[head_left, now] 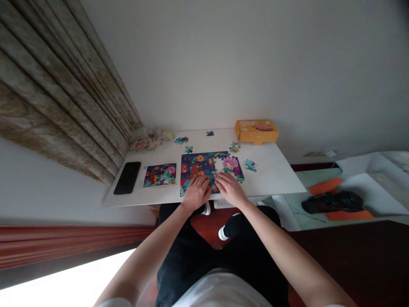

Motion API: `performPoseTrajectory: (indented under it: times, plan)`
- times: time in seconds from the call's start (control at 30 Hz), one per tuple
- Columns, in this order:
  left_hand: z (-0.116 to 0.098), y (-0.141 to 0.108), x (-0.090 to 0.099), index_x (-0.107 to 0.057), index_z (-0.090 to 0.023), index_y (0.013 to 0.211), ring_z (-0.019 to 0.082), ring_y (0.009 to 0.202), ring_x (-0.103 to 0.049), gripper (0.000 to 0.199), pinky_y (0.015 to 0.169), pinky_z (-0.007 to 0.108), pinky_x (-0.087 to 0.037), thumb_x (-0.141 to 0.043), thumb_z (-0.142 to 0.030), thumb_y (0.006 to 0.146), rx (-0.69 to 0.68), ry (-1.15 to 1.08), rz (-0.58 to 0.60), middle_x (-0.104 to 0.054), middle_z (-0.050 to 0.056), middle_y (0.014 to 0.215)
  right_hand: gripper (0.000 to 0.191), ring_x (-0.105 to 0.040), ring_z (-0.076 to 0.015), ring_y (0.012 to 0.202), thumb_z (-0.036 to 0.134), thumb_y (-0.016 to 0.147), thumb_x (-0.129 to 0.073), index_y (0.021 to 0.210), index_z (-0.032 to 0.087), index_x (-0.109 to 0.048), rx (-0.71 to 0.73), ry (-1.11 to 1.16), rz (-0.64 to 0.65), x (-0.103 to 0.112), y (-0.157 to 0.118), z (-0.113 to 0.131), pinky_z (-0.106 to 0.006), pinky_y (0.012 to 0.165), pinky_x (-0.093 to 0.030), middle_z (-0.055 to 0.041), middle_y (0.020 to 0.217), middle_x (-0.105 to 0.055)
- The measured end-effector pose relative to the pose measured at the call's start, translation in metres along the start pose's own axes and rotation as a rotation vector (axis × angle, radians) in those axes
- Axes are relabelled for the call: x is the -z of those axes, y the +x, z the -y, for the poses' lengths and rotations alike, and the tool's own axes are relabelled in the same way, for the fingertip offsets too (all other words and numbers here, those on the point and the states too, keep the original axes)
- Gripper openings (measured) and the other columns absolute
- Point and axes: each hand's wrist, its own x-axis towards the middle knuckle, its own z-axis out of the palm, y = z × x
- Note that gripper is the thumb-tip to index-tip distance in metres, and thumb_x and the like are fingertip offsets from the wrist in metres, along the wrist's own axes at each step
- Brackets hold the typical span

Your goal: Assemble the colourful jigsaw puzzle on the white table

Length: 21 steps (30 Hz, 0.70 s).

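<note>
A partly assembled jigsaw puzzle (194, 161) lies on the white table (268, 183), with a white gap in its right half. My left hand (197, 190) rests on the puzzle's lower middle, its fingers spread over the pieces. Just right of it, my right hand (230, 187) lies at the puzzle's lower edge with its fingers stretched out; whether a small piece is under the fingertips is hidden. Left of the puzzle is a printed picture card (159, 175). Loose pieces (251, 165) lie to the right, and more (181, 140) lie behind the puzzle.
A black phone (127, 178) lies at the table's left end. An orange box (257, 131) stands at the back right, and a clear bag (147, 140) sits at the back left. Beyond the right edge, a lower surface holds a black object (332, 202).
</note>
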Motion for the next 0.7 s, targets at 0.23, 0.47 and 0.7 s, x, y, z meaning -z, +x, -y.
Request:
performPoseTrajectory:
  times: [0.23,0.47,0.7]
  plan:
    - [0.0,0.006,-0.006,-0.064,-0.023,0.139,0.031,0.141,-0.056,0.045,0.123,0.054,-0.041,-0.063,-0.045,0.1,-0.085,-0.008,0.076,-0.061,0.012,0.151,0.03,-0.068,-0.0329,0.116,0.033,0.097,-0.059,0.118,0.019,-0.074,-0.362,-0.163,-0.339,0.052,-0.025,-0.083,-0.052,0.108,-0.051,-0.0164,0.12,-0.075]
    - [0.003,0.006,-0.01,-0.066,-0.024,0.137,0.029,0.139,-0.059,0.043,0.123,0.055,-0.041,-0.063,-0.045,0.1,-0.073,-0.044,0.082,-0.064,0.012,0.148,0.055,-0.061,-0.0328,0.133,0.023,0.086,-0.07,0.141,0.025,-0.064,-0.362,-0.19,-0.007,0.073,-0.004,-0.133,-0.05,0.112,-0.049,-0.0124,0.147,-0.065]
    - [0.001,0.005,-0.008,-0.068,-0.023,0.135,0.029,0.135,-0.062,0.042,0.121,0.053,-0.043,-0.064,-0.046,0.1,-0.072,-0.027,0.072,-0.066,0.012,0.144,0.047,-0.068,-0.03,0.119,0.018,0.08,-0.077,0.127,0.021,-0.072,-0.34,-0.129,0.159,0.085,0.023,-0.155,-0.043,0.106,-0.052,-0.0128,0.13,-0.074]
